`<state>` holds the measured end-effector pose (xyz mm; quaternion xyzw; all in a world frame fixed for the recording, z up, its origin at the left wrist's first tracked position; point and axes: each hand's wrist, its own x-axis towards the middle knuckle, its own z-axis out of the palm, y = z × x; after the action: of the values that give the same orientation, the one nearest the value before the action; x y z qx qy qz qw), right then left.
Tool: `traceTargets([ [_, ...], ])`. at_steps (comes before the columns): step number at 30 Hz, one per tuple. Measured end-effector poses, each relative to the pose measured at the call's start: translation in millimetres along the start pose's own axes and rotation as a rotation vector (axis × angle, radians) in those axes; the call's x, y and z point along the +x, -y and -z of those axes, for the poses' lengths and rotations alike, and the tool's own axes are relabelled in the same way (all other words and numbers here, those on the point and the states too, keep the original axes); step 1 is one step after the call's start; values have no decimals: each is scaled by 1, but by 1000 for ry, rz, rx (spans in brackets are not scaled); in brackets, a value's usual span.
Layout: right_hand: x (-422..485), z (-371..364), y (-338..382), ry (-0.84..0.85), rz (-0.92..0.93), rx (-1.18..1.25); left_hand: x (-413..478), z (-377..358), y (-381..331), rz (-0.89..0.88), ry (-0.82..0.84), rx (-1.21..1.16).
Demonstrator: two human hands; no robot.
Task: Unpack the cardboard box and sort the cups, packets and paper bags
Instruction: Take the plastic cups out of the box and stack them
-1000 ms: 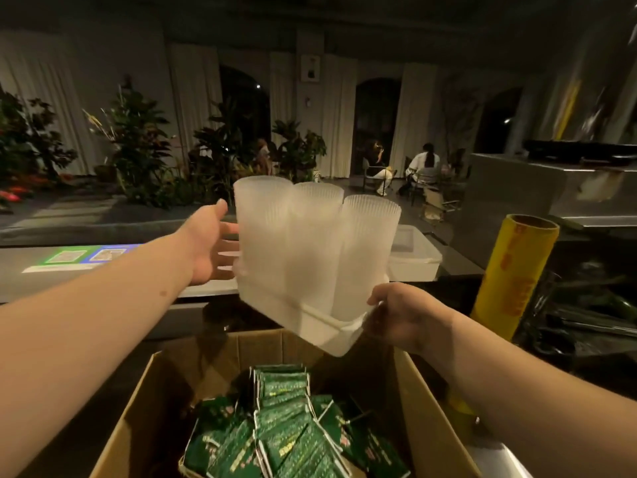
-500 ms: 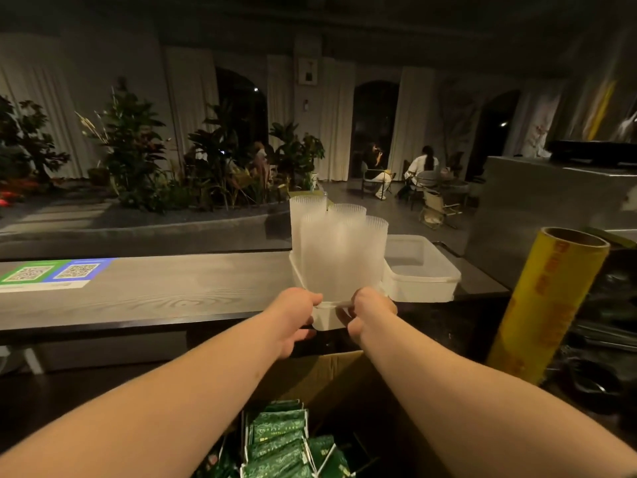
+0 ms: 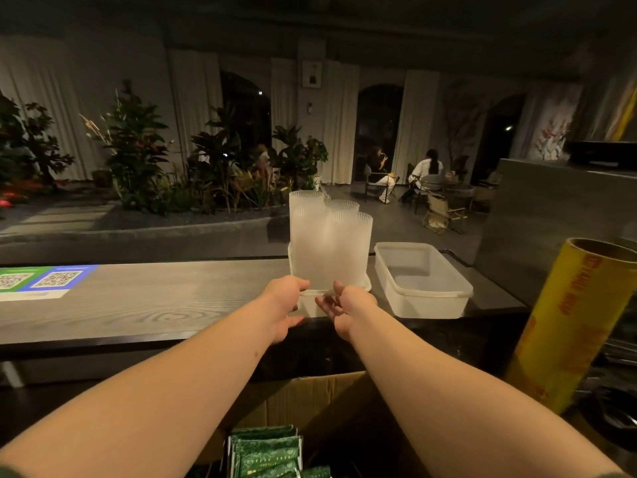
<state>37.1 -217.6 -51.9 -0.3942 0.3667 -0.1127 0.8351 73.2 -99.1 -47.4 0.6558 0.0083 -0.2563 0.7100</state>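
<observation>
Three tall frosted ribbed cups point(image 3: 327, 246) stand upright in a small white plastic tub point(image 3: 310, 305), which sits on the grey wooden counter point(image 3: 155, 298) near its front edge. My left hand point(image 3: 286, 300) holds the tub's near left corner, with the thumb over the rim and the fingers curled below. My right hand point(image 3: 346, 305) lies against the tub's front wall, its fingers loose and spread. Below my arms is the open cardboard box point(image 3: 310, 401) with several green packets point(image 3: 265, 453) standing in it.
An empty white plastic tub point(image 3: 424, 298) sits on the counter just right of the cups. A thick yellow roll of wrap point(image 3: 568, 322) stands at the right. QR-code stickers point(image 3: 41, 279) lie at the counter's left. Plants and seated people are far behind.
The tub of cups went from above the box out onto the counter. My hands came together at its near edge, and my right hand's fingers have loosened.
</observation>
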Motion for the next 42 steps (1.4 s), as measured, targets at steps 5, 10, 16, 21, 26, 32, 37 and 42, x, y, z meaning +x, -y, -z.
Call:
traceTargets([
  [5, 7, -5, 3, 30, -15, 1, 13, 5, -3, 17, 0, 25],
  [10, -5, 12, 18, 76, -47, -216, 10, 6, -2, 37, 21, 26],
  [16, -21, 46, 53, -149, 590, -1064, -7, 1, -6, 29, -108, 87],
  [21, -13, 83, 74, -280, 613, -1579, -51, -2, -13, 1, -183, 160],
  [26, -38, 104, 71, -312, 736, -1404, -99, -1, -19, -54, -144, 200],
  [32, -129, 121, 69, -224, 905, -1375, -156, -7, -17, -142, -67, 226],
  [37, -234, 162, 58, -119, 997, -1317, -216, -10, -24, -229, -30, 220],
  [42, -326, 199, 30, 133, 997, -1278, -274, 7, -26, -321, -65, 314],
])
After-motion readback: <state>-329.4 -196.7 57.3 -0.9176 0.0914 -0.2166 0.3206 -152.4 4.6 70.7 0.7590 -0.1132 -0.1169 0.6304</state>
